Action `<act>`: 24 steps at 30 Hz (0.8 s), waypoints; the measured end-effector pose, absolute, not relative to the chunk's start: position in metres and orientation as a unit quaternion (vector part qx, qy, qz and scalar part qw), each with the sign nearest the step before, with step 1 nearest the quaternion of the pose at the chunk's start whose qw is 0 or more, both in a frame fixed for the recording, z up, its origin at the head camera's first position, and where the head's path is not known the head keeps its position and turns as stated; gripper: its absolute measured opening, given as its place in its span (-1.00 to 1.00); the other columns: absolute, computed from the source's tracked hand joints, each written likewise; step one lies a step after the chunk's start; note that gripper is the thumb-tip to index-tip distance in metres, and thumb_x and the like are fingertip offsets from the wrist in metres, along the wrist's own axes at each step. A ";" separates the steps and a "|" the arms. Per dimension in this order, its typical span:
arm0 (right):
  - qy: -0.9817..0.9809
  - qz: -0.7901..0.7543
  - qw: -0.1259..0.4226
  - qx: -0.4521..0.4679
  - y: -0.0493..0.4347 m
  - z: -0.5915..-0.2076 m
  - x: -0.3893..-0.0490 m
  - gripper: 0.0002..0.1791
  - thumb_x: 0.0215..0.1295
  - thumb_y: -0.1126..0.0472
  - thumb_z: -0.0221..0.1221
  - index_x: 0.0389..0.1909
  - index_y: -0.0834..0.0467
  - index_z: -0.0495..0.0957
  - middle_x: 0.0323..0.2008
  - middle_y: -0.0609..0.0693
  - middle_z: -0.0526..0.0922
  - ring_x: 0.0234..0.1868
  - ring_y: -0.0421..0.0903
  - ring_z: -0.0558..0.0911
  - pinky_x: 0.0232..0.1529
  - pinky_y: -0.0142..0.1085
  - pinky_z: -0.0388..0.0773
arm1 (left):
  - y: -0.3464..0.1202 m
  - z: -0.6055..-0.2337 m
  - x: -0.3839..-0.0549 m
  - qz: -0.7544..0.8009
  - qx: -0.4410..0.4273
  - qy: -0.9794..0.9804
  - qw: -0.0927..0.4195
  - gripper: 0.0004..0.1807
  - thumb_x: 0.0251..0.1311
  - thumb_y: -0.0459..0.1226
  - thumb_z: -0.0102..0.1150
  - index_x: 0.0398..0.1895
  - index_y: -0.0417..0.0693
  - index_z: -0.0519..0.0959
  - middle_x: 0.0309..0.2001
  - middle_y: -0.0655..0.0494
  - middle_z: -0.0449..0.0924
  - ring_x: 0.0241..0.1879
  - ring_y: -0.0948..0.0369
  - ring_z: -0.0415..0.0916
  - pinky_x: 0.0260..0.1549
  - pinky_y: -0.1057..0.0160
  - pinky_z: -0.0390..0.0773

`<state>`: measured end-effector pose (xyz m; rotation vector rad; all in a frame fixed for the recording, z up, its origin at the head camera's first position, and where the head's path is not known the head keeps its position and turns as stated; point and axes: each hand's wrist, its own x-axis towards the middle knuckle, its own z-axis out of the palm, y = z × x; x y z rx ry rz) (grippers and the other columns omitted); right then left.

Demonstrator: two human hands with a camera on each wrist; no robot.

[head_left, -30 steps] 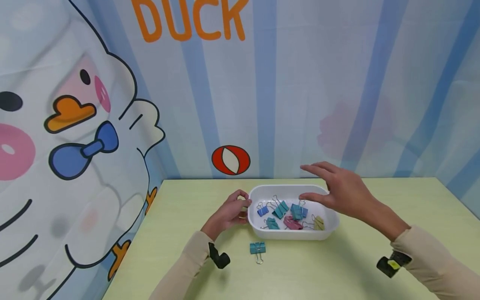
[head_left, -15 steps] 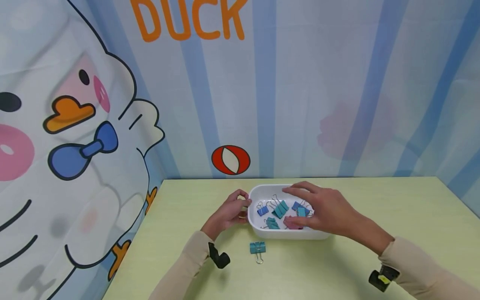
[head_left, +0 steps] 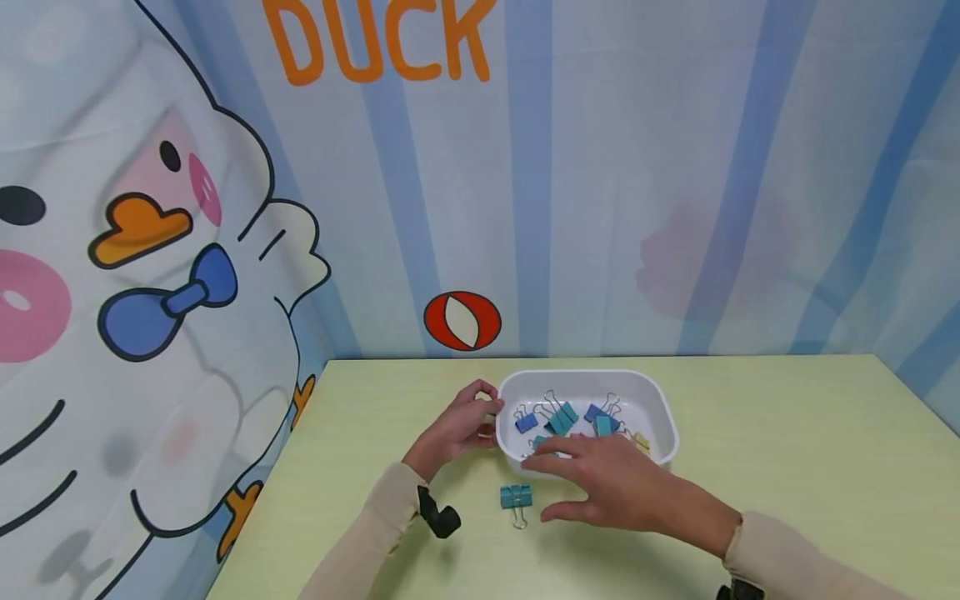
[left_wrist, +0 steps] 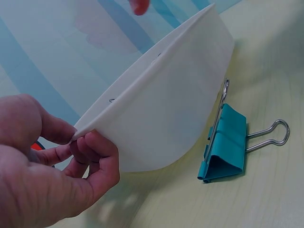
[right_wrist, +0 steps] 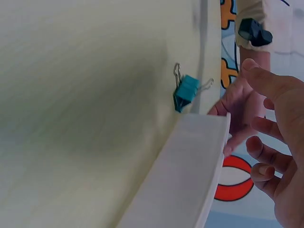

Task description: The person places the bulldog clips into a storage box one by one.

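My left hand (head_left: 459, 423) pinches the left rim of a white plastic tray (head_left: 660, 400); in the left wrist view the thumb and fingers (left_wrist: 102, 147) close on its edge. Several binder clips lie inside, among them a blue one (head_left: 527, 423), a teal one (head_left: 561, 418) and a yellow one (head_left: 641, 442). On the table just in front of the tray rests a larger teal binder clip (head_left: 516, 497), its two wire handles spread in the left wrist view. My right hand (head_left: 615, 483), fingers apart and holding nothing, hovers over the tray's front edge, right of that clip, hiding part of the contents.
The pale wood-grain table (head_left: 787, 442) carries the tray near its back edge. Behind it hangs a blue-striped backdrop (head_left: 585, 208) printed with a duck (head_left: 247, 400) on the left. Dark cameras are strapped to both wrists.
My right hand has come from above the tray's right end leftward and down to its front edge, near the loose teal binder clip. A teal clip inside the tray has shifted slightly. My left hand stays put.
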<state>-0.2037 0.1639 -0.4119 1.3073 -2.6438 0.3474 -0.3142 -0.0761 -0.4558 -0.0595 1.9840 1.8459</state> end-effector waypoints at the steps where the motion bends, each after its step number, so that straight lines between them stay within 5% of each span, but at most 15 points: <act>1: -0.886 0.119 0.076 0.441 0.162 -0.413 -0.202 -0.40 0.29 -0.34 0.29 0.28 -0.19 0.61 0.17 -0.14 0.67 0.00 -0.08 0.73 -0.16 -0.10 0.69 | -0.076 -0.456 -0.314 0.665 -0.022 0.715 0.213 -0.81 0.53 -0.30 0.05 0.12 -0.06 0.39 0.08 -0.18 0.48 -0.23 0.01 0.54 -0.37 0.26 0.66; 8: -0.894 0.136 0.019 0.428 0.148 -0.430 -0.198 -0.45 0.33 -0.18 0.35 0.30 -0.13 0.59 0.19 -0.13 0.66 0.13 -0.09 0.67 0.17 0.21 0.53 | -0.076 -0.457 -0.315 0.666 -0.024 0.714 0.215 -0.78 0.53 -0.28 0.06 0.14 -0.09 0.39 0.08 -0.20 0.48 -0.24 0.01 0.53 -0.37 0.26 0.64; 14: -0.901 0.156 0.001 0.404 0.141 -0.449 -0.200 -0.49 0.34 -0.08 0.37 0.26 -0.07 0.60 0.18 -0.09 0.66 0.05 -0.12 0.71 0.03 -0.10 0.67 | -0.076 -0.458 -0.316 0.665 -0.028 0.715 0.213 -0.76 0.53 -0.28 0.06 0.16 -0.08 0.39 0.10 -0.20 0.48 -0.21 0.00 0.53 -0.36 0.27 0.64; 24: -0.900 0.144 0.037 0.410 0.130 -0.469 -0.204 -0.62 0.37 0.08 0.36 0.17 0.02 0.62 0.07 -0.09 0.69 -0.03 -0.18 0.68 0.03 -0.18 0.64 | -0.076 -0.457 -0.315 0.661 -0.027 0.718 0.215 -0.75 0.54 -0.27 0.06 0.18 -0.09 0.39 0.10 -0.19 0.48 -0.19 0.02 0.53 -0.34 0.26 0.64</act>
